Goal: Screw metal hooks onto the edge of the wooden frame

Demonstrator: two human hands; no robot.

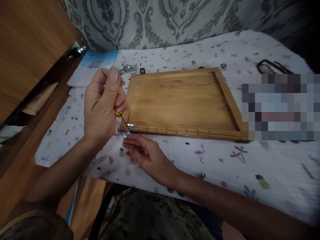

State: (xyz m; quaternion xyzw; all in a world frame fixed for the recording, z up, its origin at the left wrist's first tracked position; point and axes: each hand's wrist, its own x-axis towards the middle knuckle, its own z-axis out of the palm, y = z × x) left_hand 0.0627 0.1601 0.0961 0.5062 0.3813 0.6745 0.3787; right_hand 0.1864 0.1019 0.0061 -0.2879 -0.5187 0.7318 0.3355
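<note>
A framed wooden panel (180, 103) lies flat on the patterned tablecloth (215, 160). Its near rail carries a row of small holes. My left hand (102, 106) is closed round a small screwdriver (123, 119) with a yellow and black handle. The tip points down at a small metal bracket (128, 130) on the panel's near left corner. My right hand (146, 155) rests on the cloth just below that corner, its fingertips pinching the bracket against the wood.
A pile of metal fittings (127, 68) lies behind the panel's far left corner, beside a blue and white booklet (93, 66). A black strap (272, 66) lies at the far right. Wooden furniture (30, 43) stands on the left.
</note>
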